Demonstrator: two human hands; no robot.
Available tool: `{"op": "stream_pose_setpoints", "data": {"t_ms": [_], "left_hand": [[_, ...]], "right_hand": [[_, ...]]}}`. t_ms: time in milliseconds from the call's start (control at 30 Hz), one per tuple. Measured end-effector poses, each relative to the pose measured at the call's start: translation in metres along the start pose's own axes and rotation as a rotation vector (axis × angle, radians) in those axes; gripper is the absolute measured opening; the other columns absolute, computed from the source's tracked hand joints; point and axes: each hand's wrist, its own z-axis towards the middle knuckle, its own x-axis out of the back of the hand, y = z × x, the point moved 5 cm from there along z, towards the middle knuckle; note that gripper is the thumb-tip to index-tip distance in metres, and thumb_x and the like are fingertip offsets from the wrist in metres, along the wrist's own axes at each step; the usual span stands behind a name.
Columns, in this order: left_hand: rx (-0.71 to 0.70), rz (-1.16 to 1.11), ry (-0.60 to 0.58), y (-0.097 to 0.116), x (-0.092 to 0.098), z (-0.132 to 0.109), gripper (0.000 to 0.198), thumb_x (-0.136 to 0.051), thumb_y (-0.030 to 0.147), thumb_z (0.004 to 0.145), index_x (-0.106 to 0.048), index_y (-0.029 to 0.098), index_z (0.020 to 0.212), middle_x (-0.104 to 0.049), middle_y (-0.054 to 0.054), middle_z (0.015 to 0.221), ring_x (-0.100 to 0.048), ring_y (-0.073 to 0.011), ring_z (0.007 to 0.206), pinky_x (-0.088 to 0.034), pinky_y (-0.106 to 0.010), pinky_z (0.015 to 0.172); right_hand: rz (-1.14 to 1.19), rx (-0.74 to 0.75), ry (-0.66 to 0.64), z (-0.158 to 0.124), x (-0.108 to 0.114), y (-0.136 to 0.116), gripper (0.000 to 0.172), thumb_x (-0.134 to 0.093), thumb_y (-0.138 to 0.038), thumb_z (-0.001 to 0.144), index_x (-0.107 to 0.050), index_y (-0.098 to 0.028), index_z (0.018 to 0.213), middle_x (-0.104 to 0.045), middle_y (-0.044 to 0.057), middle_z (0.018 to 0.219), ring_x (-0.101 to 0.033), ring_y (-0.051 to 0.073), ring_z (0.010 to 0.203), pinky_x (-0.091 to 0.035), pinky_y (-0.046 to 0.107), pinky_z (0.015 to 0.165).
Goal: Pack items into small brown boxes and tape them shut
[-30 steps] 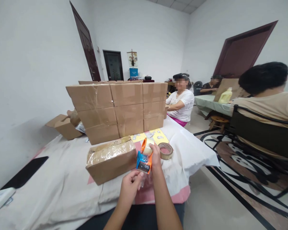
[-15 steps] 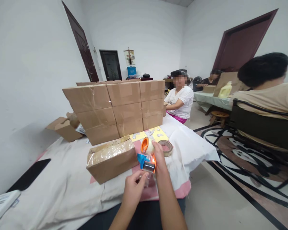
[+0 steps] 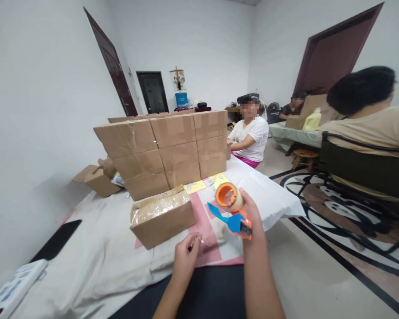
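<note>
Orange-and-blue plastic tape dispenser [image 3: 233, 222], bearing a pale tape roll [image 3: 238, 204] on an orange hub, is held above the cloth-covered surface [image 3: 119, 252]. Right hand [image 3: 252, 209]: grip closed around it. Left hand [image 3: 186, 249]: grip narrow, pinching a faint clear tape strip [image 3: 202, 243]. Nearby sits a brown rectangular cardboard box [image 3: 168, 225], top glossy; beyond, stacked brown cartons [image 3: 180, 153].

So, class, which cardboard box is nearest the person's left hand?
The lone cardboard box with shiny tape on top, in front of the stacked boxes; those and the open box sit farther from the left hand.
</note>
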Motion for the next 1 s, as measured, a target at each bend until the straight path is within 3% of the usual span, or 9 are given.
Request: {"op": "stream_pose_setpoints", "data": {"t_ms": [100,233,367,500,667,767,833,933,1000], "left_hand": [[0.014,-0.139,0.047,0.014,0.012,0.001,0.041,-0.06,0.05,0.087,-0.067,0.015,0.108,-0.057,0.003,0.057,-0.052,-0.0134,0.053,-0.04,-0.023,0.053],[0.006,-0.327,0.046,0.033,0.016,0.001,0.06,-0.059,0.044,0.09,-0.04,0.017,0.139,-0.055,0.007,0.059,-0.052,-0.0115,0.055,-0.041,-0.021,0.056],[-0.024,-0.384,0.07,0.036,0.022,0.001,0.053,-0.056,0.041,0.094,-0.037,0.02,0.138,-0.06,0.004,0.071,-0.057,-0.0113,0.064,-0.045,-0.022,0.063],[-0.042,-0.385,0.108,0.035,0.033,0.003,0.051,-0.055,0.041,0.095,-0.036,0.021,0.138,-0.06,0.004,0.072,-0.059,-0.012,0.064,-0.047,-0.024,0.063],[-0.05,-0.393,0.141,0.033,0.048,0.002,0.052,-0.056,0.041,0.095,-0.036,0.023,0.14,-0.06,0.003,0.072,-0.061,-0.0134,0.067,-0.047,-0.025,0.064],[-0.055,-0.383,0.168,0.031,0.058,0.0,0.051,-0.057,0.041,0.095,-0.038,0.023,0.139,-0.06,0.003,0.072,-0.062,-0.0137,0.068,-0.045,-0.025,0.065],[-0.071,-0.37,0.175,0.03,0.063,-0.001,0.049,-0.057,0.04,0.095,-0.04,0.023,0.138,-0.059,0.004,0.071,-0.06,-0.0134,0.067,-0.045,-0.025,0.066],[-0.106,-0.341,0.171,0.033,0.069,-0.004,0.048,-0.056,0.039,0.095,-0.042,0.022,0.138,-0.059,0.004,0.07,-0.06,-0.0139,0.067,-0.046,-0.027,0.068],[-0.136,-0.313,0.158,0.038,0.071,-0.008,0.05,-0.056,0.04,0.095,-0.043,0.022,0.14,-0.061,0.002,0.072,-0.062,-0.0152,0.07,-0.048,-0.028,0.071]], "right_hand": [[0.066,0.086,-0.003,0.016,-0.001,-0.007,0.038,-0.073,-0.055,0.074,-0.066,-0.018,0.08,-0.069,0.003,0.065,-0.067,0.022,0.061,-0.057,0.035,0.061],[-0.071,0.202,-0.131,0.066,-0.044,0.012,0.045,-0.07,-0.061,0.075,-0.063,-0.019,0.089,-0.072,0.003,0.072,-0.067,0.018,0.064,-0.056,0.031,0.064],[-0.432,0.1,-0.211,0.111,-0.08,0.057,0.042,-0.067,-0.059,0.078,-0.059,-0.018,0.081,-0.069,0.001,0.067,-0.064,0.015,0.062,-0.053,0.028,0.065],[-0.624,0.01,-0.183,0.126,-0.087,0.085,0.028,-0.06,-0.043,0.084,-0.06,-0.016,0.078,-0.068,0.003,0.067,-0.065,0.018,0.068,-0.052,0.031,0.071],[-0.916,0.009,-0.036,0.131,-0.081,0.07,0.016,-0.059,-0.024,0.078,-0.066,-0.015,0.09,-0.072,0.015,0.099,-0.06,0.031,0.108,-0.041,0.046,0.099],[-1.018,0.134,-0.09,0.111,-0.088,0.039,0.028,-0.06,-0.019,0.074,-0.068,-0.014,0.101,-0.067,0.016,0.119,-0.052,0.033,0.121,-0.034,0.048,0.107],[-0.99,0.232,-0.382,0.075,-0.107,0.021,0.026,-0.06,-0.02,0.074,-0.071,-0.017,0.098,-0.07,0.011,0.114,-0.058,0.03,0.112,-0.039,0.045,0.104],[-0.808,0.03,-0.857,-0.006,-0.135,0.009,0.014,-0.068,-0.025,0.073,-0.075,-0.022,0.084,-0.074,0.004,0.095,-0.063,0.028,0.1,-0.044,0.045,0.099],[-0.75,-0.059,-0.933,-0.052,-0.149,0.003,0.013,-0.078,-0.024,0.065,-0.076,-0.023,0.078,-0.073,0.003,0.091,-0.061,0.029,0.1,-0.042,0.048,0.102]]}}
